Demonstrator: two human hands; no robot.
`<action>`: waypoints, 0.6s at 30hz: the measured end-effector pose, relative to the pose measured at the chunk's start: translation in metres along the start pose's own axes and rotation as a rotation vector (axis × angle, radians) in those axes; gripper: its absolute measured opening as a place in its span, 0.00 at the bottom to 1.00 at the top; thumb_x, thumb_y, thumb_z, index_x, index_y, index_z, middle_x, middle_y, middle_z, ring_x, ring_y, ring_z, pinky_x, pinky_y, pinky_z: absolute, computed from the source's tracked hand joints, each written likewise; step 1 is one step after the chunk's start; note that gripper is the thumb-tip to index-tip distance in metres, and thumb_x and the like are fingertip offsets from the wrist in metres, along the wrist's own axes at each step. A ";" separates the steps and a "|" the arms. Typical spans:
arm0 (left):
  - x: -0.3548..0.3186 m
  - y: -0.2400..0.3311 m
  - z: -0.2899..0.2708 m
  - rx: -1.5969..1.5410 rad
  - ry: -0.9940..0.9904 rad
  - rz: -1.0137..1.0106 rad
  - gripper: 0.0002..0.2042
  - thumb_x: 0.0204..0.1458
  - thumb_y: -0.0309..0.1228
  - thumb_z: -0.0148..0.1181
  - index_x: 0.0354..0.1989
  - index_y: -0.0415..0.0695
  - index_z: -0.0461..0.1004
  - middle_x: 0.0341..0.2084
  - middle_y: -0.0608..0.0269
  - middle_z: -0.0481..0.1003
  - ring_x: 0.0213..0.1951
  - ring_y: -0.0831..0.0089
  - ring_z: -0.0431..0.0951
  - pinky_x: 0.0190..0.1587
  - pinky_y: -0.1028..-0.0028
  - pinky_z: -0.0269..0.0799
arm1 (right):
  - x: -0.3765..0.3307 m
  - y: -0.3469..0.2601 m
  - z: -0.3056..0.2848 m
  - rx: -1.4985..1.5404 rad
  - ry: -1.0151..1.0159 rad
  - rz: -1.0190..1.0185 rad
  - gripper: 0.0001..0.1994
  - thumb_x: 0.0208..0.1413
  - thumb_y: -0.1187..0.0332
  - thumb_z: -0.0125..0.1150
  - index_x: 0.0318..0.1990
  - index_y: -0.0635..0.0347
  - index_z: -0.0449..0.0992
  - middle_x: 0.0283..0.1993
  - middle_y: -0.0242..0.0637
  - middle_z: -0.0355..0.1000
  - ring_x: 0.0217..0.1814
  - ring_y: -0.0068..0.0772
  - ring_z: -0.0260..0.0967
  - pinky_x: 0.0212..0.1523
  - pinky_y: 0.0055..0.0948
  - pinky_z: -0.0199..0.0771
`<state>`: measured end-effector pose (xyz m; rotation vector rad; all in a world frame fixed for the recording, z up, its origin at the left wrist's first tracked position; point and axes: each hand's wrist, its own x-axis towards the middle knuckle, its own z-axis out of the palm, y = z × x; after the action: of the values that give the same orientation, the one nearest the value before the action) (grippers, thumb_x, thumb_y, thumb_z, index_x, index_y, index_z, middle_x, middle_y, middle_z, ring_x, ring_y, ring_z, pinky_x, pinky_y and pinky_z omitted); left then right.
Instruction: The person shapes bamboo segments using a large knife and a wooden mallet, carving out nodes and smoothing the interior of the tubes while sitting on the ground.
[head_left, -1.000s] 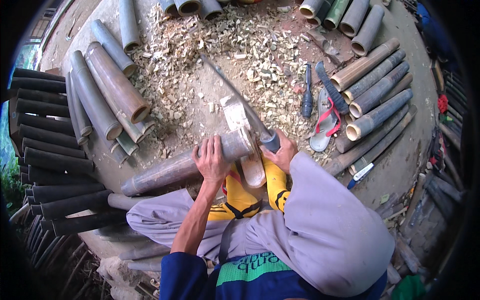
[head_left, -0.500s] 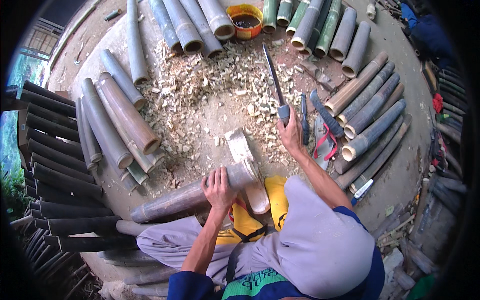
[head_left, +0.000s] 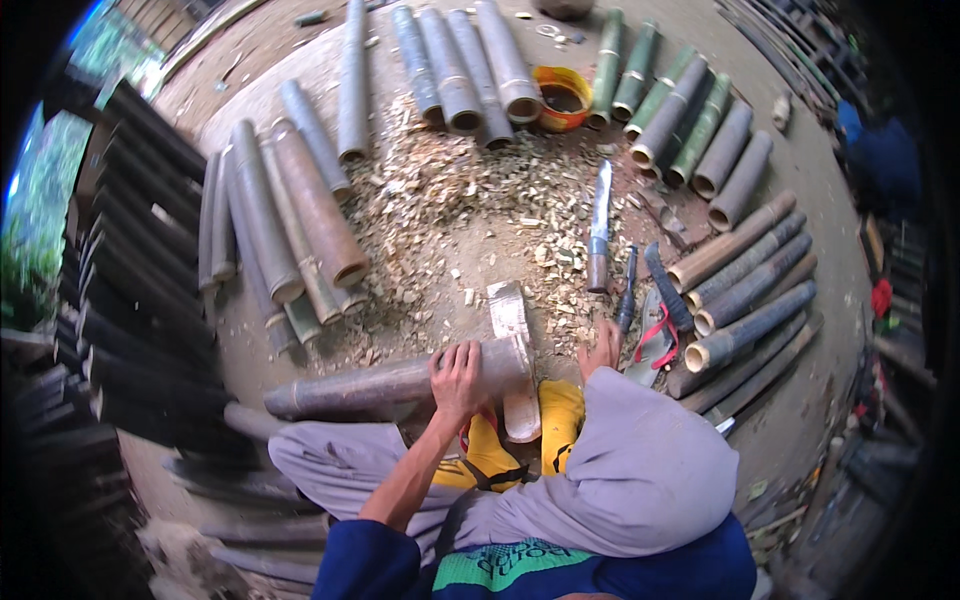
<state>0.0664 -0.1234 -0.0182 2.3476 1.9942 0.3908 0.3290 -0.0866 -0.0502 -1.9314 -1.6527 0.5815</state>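
Observation:
My left hand [head_left: 456, 380] is wrapped over a grey-brown bamboo tube [head_left: 350, 388] lying across in front of my legs. The tube's right end rests on a pale wooden block [head_left: 508, 310] between my feet. Beyond my right knee, my right hand [head_left: 600, 347] is held low with its fingers apart and nothing in them; the knee hides its forearm. A large knife [head_left: 599, 225] with a broad blade and brown handle lies on the wood chips ahead of that hand. Beside the knife is a dark chisel-like tool [head_left: 628, 290].
Bamboo tubes [head_left: 333, 215] lie in groups around me, with dark ones [head_left: 150, 330] stacked at left. Wood chips [head_left: 440, 190] cover the ground ahead. An orange-yellow bucket [head_left: 562, 118] holds dark liquid. A sandal with red straps [head_left: 657, 340] lies at right.
The knife has left my right hand and lies on the chips. My right hand has drawn back toward my knee. The left hand stays on the bamboo tube; the view has shifted.

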 end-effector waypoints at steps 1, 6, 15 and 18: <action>0.002 0.004 -0.001 -0.045 -0.048 -0.001 0.38 0.25 0.37 0.71 0.52 0.44 0.66 0.47 0.60 0.70 0.52 0.63 0.68 0.57 0.60 0.56 | -0.024 0.006 -0.010 0.002 -0.071 0.036 0.31 0.47 0.73 0.59 0.61 0.62 0.58 0.59 0.52 0.57 0.62 0.53 0.55 0.61 0.41 0.56; 0.012 0.001 -0.029 -0.214 -0.308 -0.079 0.44 0.26 0.42 0.74 0.58 0.50 0.60 0.52 0.60 0.66 0.57 0.62 0.63 0.62 0.53 0.49 | -0.105 0.040 -0.046 0.026 -0.286 0.176 0.30 0.47 0.73 0.59 0.60 0.62 0.59 0.57 0.51 0.58 0.60 0.51 0.56 0.59 0.40 0.57; -0.047 -0.102 -0.037 0.076 -0.389 -0.251 0.47 0.23 0.34 0.76 0.60 0.53 0.58 0.54 0.62 0.64 0.61 0.64 0.60 0.62 0.42 0.48 | -0.128 0.100 -0.095 -0.045 -0.301 0.375 0.28 0.47 0.74 0.58 0.59 0.63 0.61 0.53 0.50 0.60 0.56 0.47 0.59 0.55 0.38 0.59; -0.039 -0.119 -0.047 -0.022 -0.395 -0.166 0.47 0.18 0.37 0.77 0.57 0.53 0.61 0.50 0.63 0.67 0.57 0.63 0.64 0.58 0.44 0.53 | -0.132 0.108 -0.095 -0.033 -0.294 0.403 0.27 0.47 0.74 0.58 0.58 0.63 0.61 0.52 0.50 0.61 0.55 0.46 0.59 0.53 0.37 0.60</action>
<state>-0.0645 -0.1474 -0.0018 2.0260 1.9540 -0.0559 0.4499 -0.2397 -0.0489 -2.3111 -1.4436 1.0415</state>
